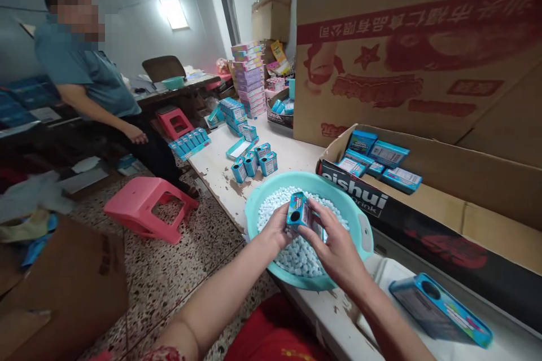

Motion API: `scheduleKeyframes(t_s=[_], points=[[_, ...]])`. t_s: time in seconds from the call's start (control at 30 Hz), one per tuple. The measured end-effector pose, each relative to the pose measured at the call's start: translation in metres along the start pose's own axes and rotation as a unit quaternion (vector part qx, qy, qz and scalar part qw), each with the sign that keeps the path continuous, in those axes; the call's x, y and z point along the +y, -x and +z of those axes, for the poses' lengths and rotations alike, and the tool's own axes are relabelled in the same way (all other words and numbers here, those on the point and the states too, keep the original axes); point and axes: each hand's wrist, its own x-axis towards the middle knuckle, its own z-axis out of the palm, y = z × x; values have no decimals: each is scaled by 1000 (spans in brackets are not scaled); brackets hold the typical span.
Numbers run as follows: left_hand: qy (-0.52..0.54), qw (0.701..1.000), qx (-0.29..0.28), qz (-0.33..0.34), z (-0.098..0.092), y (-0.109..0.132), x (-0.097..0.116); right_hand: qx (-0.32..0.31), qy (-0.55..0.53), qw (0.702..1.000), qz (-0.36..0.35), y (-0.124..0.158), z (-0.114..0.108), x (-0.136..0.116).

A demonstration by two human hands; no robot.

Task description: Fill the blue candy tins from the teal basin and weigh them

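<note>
Over a turquoise basin (359, 237) full of small white candies (298, 256), I hold a small blue tin (298, 207) with a round dark hole in its top. My left hand (277, 228) is closed around its left side. My right hand (332, 231) grips its right side, thumb and fingers against it. Several similar blue tins (251, 163) stand on the table just beyond the basin. Another blue tin (440, 307), also with a round dark opening, rests at the lower right on a white lid-like surface (383, 282).
Right of the basin sits a long cardboard tray (444, 231) holding several blue tins (376, 158). A large carton (415, 67) stands behind it. Stacked boxes (249, 82) rise at the table's far end. A person (97, 79) stands at left, near a pink stool (148, 203).
</note>
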Motion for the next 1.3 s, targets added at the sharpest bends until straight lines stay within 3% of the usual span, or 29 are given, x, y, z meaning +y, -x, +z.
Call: scheduleKeyframes(t_s=[0.07,0.17,0.33,0.5,0.6,0.7,0.77,0.83,0.93,1.03,1.1,1.2,1.3], points=[[-11,1000,10,-11,-1,3,4,-10,30,999,-8,-7,-6,9],[-54,998,-7,-18,2,8,7,-9,54,998,37,-18,-12,22],[-92,994,-30,-56,11,13,11,-59,-65,987,135,-19,-16,25],[-97,985,-43,-135,15,14,25,-68,-133,970,191,-17,-24,27],[-85,984,-54,-150,17,15,31,-62,-149,965,205,-20,-24,33],[-90,985,-45,-142,20,17,33,-29,-212,953,213,-22,-17,38],[-90,987,-38,-126,22,18,35,29,-259,935,240,-21,-15,37],[-77,991,-57,-94,22,19,38,80,-291,915,267,-19,-19,33],[-61,995,-60,-52,15,14,41,99,-313,904,273,-14,-33,26],[-66,994,25,-81,6,5,40,124,-302,913,243,-8,-42,23],[-59,994,45,-85,5,3,38,134,-268,927,226,-5,-42,23],[-36,999,8,-25,17,10,39,128,-177,957,189,-2,-32,22],[-28,996,-30,83,36,22,41,120,-74,983,119,-2,-17,20]])
